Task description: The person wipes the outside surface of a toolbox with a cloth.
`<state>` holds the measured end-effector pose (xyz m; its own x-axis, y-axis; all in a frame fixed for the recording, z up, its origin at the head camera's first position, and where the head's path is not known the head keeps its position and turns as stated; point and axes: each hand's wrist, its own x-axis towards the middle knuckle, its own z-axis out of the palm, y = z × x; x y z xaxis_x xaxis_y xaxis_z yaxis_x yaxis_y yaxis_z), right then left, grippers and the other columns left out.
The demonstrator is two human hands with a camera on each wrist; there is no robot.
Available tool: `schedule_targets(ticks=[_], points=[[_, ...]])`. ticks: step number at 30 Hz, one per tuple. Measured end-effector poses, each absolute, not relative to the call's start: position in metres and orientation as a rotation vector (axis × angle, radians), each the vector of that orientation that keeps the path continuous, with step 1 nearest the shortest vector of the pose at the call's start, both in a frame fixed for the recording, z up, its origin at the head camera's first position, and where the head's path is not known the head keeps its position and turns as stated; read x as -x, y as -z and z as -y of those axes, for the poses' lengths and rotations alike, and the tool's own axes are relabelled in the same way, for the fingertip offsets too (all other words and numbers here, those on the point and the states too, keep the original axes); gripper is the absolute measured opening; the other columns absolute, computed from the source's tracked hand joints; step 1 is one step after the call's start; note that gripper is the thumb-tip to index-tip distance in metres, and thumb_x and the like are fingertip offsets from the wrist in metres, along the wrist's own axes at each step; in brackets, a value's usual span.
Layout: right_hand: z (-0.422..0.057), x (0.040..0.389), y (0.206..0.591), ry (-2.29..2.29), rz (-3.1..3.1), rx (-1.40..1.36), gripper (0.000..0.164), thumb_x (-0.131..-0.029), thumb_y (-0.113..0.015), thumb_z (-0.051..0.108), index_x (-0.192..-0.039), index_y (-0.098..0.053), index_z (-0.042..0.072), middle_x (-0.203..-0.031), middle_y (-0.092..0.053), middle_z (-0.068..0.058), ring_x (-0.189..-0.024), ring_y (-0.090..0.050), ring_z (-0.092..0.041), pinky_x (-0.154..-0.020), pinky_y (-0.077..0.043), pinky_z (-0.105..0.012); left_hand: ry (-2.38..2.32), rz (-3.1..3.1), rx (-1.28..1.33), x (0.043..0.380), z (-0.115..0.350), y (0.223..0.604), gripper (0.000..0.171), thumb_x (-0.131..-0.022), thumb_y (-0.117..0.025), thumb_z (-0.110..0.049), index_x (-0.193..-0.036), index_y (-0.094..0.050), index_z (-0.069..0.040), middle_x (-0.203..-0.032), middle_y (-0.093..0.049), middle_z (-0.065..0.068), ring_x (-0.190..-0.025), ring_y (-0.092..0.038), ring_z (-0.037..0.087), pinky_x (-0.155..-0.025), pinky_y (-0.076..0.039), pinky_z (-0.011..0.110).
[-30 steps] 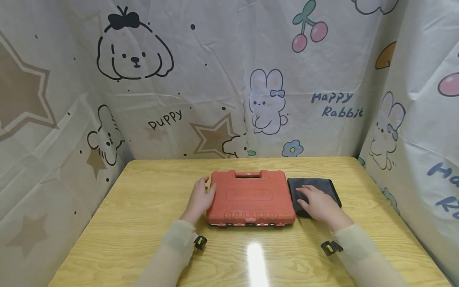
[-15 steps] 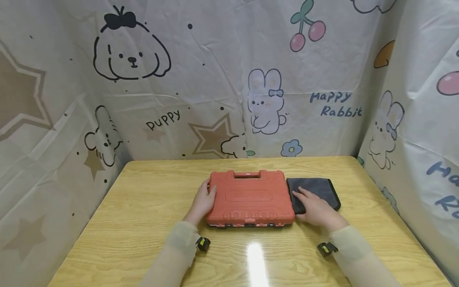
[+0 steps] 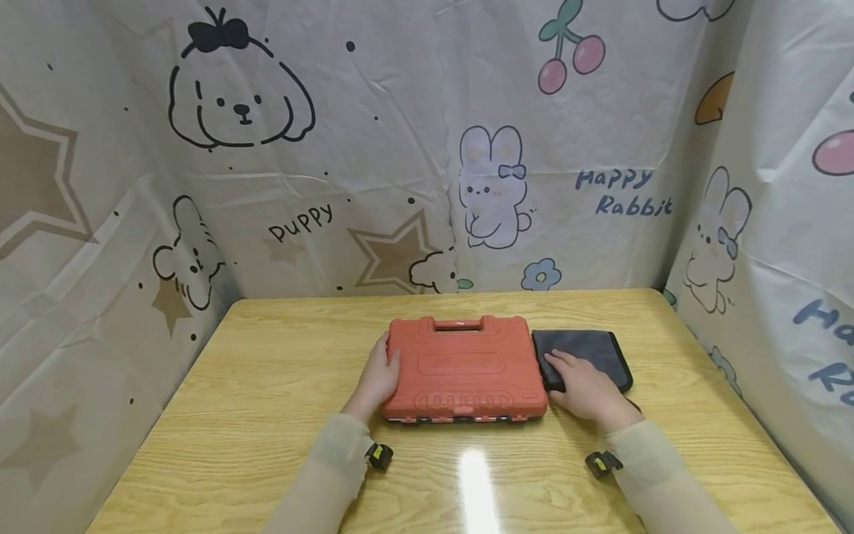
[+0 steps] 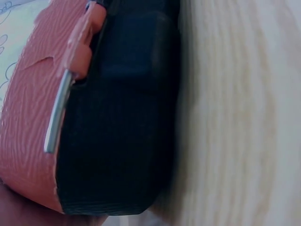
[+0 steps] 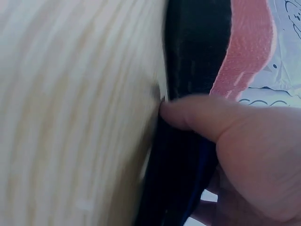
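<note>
A red plastic tool case (image 3: 463,363) with a handle at its far side lies flat on the wooden table. Its black lower half (image 4: 113,141) and a metal hinge pin (image 4: 59,113) show in the left wrist view. My left hand (image 3: 377,380) grips the case's left side, thumb on top and fingers around the edge. Right beside the case lies a dark grey pouch (image 3: 590,350) with black edging. My right hand (image 3: 586,391) holds its near left part, fingers on top. In the right wrist view the thumb (image 5: 188,113) presses the pouch's near edge, close to the table.
The wooden table (image 3: 267,356) spreads out on both sides and in front. White cloth with cartoon prints (image 3: 373,148) hangs behind and along both sides. A small black device (image 3: 380,455) sits on the left wrist and another black device (image 3: 603,463) on the right.
My left hand has closed in on the case's left side. My right hand has slid left and nearer, its thumb now at the pouch's near edge. The pouch's near edge has shifted slightly away.
</note>
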<state>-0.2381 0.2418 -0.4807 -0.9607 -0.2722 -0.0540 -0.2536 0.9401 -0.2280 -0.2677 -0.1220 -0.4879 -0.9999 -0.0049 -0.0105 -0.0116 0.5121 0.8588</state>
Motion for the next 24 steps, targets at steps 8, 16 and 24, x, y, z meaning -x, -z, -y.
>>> schedule_targets(ticks=[8,16,24], points=[[-0.2411,0.2408,0.4838,0.303,-3.070,0.405,0.059,-0.092,-0.075,0.014,-0.147,-0.055,0.002,-0.150,-0.052,-0.024,-0.133,-0.053,-0.050,-0.106,-0.048,-0.063,-1.560,-2.706,0.028,0.2679,0.1226,0.4902,0.057,-0.111,-0.037,-0.013,-0.161,-0.018,0.008,-0.164,-0.024,0.034,-0.153,-0.024,0.047,-0.126,-0.023,0.059],[-0.2370,0.2421,0.4812,0.267,-3.116,0.469,0.056,-0.086,-0.072,-0.001,-0.140,-0.058,-0.004,-0.142,-0.058,-0.027,-0.122,-0.061,-0.048,-0.102,-0.052,-0.059,-1.566,-2.669,0.056,0.2679,0.1219,0.4891,0.058,-0.112,-0.036,-0.016,-0.163,-0.016,0.004,-0.167,-0.021,0.030,-0.155,-0.022,0.044,-0.127,-0.022,0.058],[-0.2336,0.2441,0.4780,0.205,-3.142,0.458,0.048,-0.095,-0.074,0.013,-0.137,-0.061,-0.005,-0.137,-0.061,-0.027,-0.118,-0.065,-0.044,-0.100,-0.055,-0.055,-1.573,-2.666,0.070,0.2674,0.1221,0.4897,0.058,-0.112,-0.036,-0.017,-0.163,-0.016,0.003,-0.166,-0.022,0.030,-0.155,-0.023,0.044,-0.126,-0.022,0.059]])
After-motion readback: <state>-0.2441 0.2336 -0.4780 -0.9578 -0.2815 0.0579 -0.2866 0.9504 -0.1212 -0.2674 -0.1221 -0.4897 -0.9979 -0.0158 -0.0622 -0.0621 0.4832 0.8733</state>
